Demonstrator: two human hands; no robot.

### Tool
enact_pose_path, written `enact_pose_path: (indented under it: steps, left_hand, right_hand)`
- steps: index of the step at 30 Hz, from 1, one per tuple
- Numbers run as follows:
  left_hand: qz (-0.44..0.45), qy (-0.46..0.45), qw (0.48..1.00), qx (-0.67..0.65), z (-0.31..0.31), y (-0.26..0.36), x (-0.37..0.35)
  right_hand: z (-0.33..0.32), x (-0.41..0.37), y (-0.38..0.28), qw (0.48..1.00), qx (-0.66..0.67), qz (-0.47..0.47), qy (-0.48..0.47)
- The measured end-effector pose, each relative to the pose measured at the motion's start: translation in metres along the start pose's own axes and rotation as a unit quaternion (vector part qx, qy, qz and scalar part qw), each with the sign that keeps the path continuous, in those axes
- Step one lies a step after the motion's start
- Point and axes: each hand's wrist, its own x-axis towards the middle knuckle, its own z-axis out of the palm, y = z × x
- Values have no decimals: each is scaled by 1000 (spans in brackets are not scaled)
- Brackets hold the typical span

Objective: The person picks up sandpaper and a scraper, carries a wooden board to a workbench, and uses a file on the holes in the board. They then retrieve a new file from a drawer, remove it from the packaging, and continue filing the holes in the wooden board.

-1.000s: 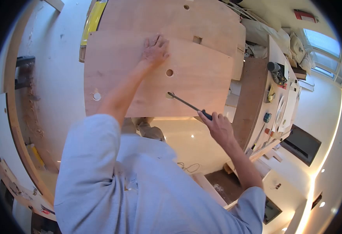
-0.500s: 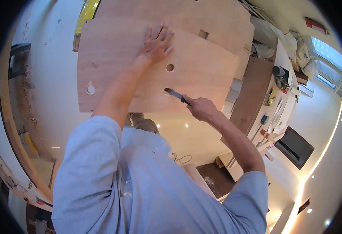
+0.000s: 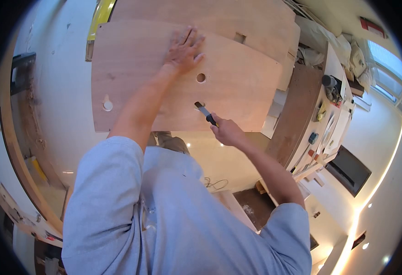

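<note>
My left hand (image 3: 183, 51) lies flat with spread fingers on a pale wooden board (image 3: 237, 87). My right hand (image 3: 227, 130) is closed round the dark handle of a flat-bladed tool (image 3: 203, 109), which looks like a saw or scraper. Its tip is at a hole near the board's front edge. A round hole (image 3: 201, 78) shows between my two hands, and another cut-out (image 3: 107, 106) is at the board's left.
Behind lies a second wooden sheet (image 3: 265, 27) with a square cut-out. A bench (image 3: 302, 105) on the right holds a power tool (image 3: 332, 87), a yellow item (image 3: 321, 111) and papers. A yellow object (image 3: 101, 18) stands at the upper left.
My right hand has moved a little left with the tool, whose handle has swung nearer the board's front edge. My left hand has stayed in place.
</note>
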Motion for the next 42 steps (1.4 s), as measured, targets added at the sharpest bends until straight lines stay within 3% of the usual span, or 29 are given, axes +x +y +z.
enact_pose_path:
  steps: [1, 3, 6, 8, 9, 11, 13, 15, 16, 17, 18, 21, 23, 24, 25, 26, 28, 29, 30, 31, 33, 37, 39, 42]
  left_hand:
    - [0, 0, 1000, -2, 0, -1, 2]
    - [-6, -6, 1000, -2, 0, -1, 3]
    - [-14, -21, 1000, 4, -1, 1, 0]
    - [-13, -13, 1000, 9, 0, -1, 3]
    - [-9, -12, 1000, 11, 0, -2, 3]
    - [-7, -7, 1000, 12, -2, 0, 2]
    - [-10, -2, 1000, 11, 1, -3, 3]
    - [-4, -4, 1000, 4, 2, -1, 3]
    - [-6, -4, 1000, -1, 3, -2, 4]
    - [-10, -6, 1000, -6, 5, -3, 4]
    - [-10, -16, 1000, 6, 5, 0, 2]
    - [-11, -31, 999, 32, 0, 2, 3]
    - [-12, -22, 999, 35, 0, 1, 4]
    - [-8, -15, 999, 28, 2, 1, 4]
    - [-5, -10, 1000, 20, 5, 1, 2]
    - [-2, 0, 1000, 17, 5, -2, 4]
    - [-7, 3, 1000, 4, 6, -5, 6]
    - [-5, 1, 1000, -8, 8, -2, 5]
    - [-5, -8, 1000, 3, 6, -1, 8]
    - [-7, -18, 1000, 13, 3, -1, 9]
    - [-8, -33, 999, 24, 2, 2, 2]
    - [-5, -18, 999, 27, 3, -2, 6]
    - [-10, -20, 1000, 21, 4, 3, 3]
    - [-7, -29, 999, 26, -2, 1, 7]
  right_hand:
    - [-8, -1, -5, 999, 41, -6, -5]
    - [-50, -54, -6, 997, -55, 18, -42]
    - [-64, -106, -18, 986, -118, 87, -82]
    - [-18, -91, -2, 997, 0, 53, -52]
    - [30, -64, 18, 991, 120, -33, 42]
    - [64, -4, -5, 950, 239, -121, 158]
    - [51, 13, -17, 868, 495, 40, -7]
    - [37, -2, -16, 882, 466, 43, -48]
    - [21, -24, -3, 952, 304, -39, -5]
    - [5, -51, 4, 992, 125, -25, 21]
    - [-1, -77, 8, 998, -57, -9, 41]
    - [7, -104, 12, 999, -14, 35, -12]
    - [55, -66, 10, 986, 162, 4, 39]
    - [54, -42, -18, 979, 197, 34, 44]
    - [89, -2, -16, 928, 319, -92, 169]
    - [82, 3, -16, 889, 449, -24, 91]
    - [68, 3, -24, 728, 673, 115, -66]
    - [63, -14, -11, 854, 517, 65, -17]
    - [57, -38, 7, 965, 253, 15, 65]
    - [49, -61, 22, 989, -36, -34, 139]
    - [7, -100, 18, 984, -156, 41, 80]
    - [54, -61, 13, 994, 98, 32, 41]
    - [83, 3, 4, 961, 232, -43, 146]
    - [51, 10, 0, 987, 138, 5, 80]
